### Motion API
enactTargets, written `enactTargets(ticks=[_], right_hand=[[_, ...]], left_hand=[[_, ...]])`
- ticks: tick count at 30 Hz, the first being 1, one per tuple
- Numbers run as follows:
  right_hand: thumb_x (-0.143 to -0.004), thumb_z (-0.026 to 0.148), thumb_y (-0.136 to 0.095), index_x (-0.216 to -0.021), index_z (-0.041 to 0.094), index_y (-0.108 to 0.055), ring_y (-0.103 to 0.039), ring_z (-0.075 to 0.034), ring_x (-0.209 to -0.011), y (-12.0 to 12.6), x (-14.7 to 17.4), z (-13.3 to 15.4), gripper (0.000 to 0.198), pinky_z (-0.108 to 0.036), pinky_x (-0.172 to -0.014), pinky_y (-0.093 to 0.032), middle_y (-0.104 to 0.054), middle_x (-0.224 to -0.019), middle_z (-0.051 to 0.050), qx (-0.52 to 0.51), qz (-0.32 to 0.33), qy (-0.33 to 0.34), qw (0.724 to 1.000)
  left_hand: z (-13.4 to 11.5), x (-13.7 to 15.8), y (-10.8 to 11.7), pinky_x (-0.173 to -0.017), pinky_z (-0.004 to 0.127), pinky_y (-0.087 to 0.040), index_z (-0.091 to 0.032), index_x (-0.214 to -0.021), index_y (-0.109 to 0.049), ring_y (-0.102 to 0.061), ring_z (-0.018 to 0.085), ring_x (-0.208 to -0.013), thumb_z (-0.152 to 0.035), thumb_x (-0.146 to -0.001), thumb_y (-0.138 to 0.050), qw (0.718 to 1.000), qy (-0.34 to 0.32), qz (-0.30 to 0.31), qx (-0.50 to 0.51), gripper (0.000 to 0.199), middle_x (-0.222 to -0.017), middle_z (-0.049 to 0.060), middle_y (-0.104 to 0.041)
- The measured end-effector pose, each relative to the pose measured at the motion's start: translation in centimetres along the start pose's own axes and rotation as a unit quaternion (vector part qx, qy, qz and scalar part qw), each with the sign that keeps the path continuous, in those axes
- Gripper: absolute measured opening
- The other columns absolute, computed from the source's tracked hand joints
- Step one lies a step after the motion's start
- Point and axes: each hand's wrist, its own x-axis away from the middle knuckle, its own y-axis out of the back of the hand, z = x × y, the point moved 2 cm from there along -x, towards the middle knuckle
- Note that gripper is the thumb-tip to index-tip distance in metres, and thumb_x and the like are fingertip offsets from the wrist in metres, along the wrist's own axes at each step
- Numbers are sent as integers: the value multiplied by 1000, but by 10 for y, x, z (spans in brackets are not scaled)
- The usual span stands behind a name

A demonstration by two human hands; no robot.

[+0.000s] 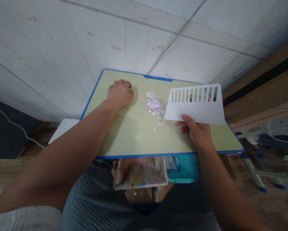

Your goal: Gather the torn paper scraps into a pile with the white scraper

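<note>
My right hand (194,130) pinches the lower edge of a flat white panel (194,111), thumb on top and fingers beneath. A row of long slots runs along the panel's far side. It is held tilted over the right part of the table, just beside a small heap of white and pinkish paper scraps (153,104). A few loose scraps (160,124) lie nearer to me. My left hand (120,93) rests on the tabletop left of the heap, fingers curled in; nothing shows in it.
The pale yellow-green table (131,134) has a blue rim and stands against a white panelled wall (115,41). Below its front edge are a patterned box (144,184) and a teal plastic bin (186,171). Brown cardboard (264,93) stands at the right.
</note>
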Motion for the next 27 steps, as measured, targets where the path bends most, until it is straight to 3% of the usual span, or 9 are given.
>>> enactTargets(ticks=[7,11,15,21,27], right_hand=[[-99,51,-84,-70,21,-77,-61,-16,-50,3,5,-3,42,-33,-54,-52,-79,-69,-9,81,62,21,995],[-86,39,-84,-64,25,-70,-60,-18,-46,4,4,-1,29,-33,-48,-50,-72,-60,-4,27,62,3,998],[-74,33,-81,-72,28,-67,-56,-18,-43,5,1,0,15,-32,-39,-44,-63,-55,1,-29,47,-5,998],[-63,33,-81,-76,28,-67,-53,-19,-41,10,4,-1,21,-32,-35,-43,-64,-57,3,-43,3,-45,998],[-58,25,-82,-84,25,-73,-53,-17,-39,27,14,-15,28,-29,-31,-41,-67,-60,3,-81,16,-95,992]], left_hand=[[0,-1,0,-133,62,-50,-16,-152,-79,-60,45,-156,-28,-116,-56,1000,1,2,8,44,-163,23,-70],[2,-2,-3,-132,61,-49,-16,-152,-78,-60,44,-155,-29,-116,-55,1000,-1,-3,5,44,-161,22,-70],[3,-2,-4,-132,63,-49,-17,-150,-79,-60,45,-154,-30,-114,-56,1000,-2,-8,6,45,-160,22,-70],[0,-1,-1,-135,62,-47,-16,-155,-76,-58,45,-157,-30,-115,-55,1000,5,7,8,48,-163,23,-68],[3,-2,-2,-135,63,-47,-18,-154,-76,-59,45,-157,-32,-114,-55,1000,0,1,10,48,-162,22,-69]])
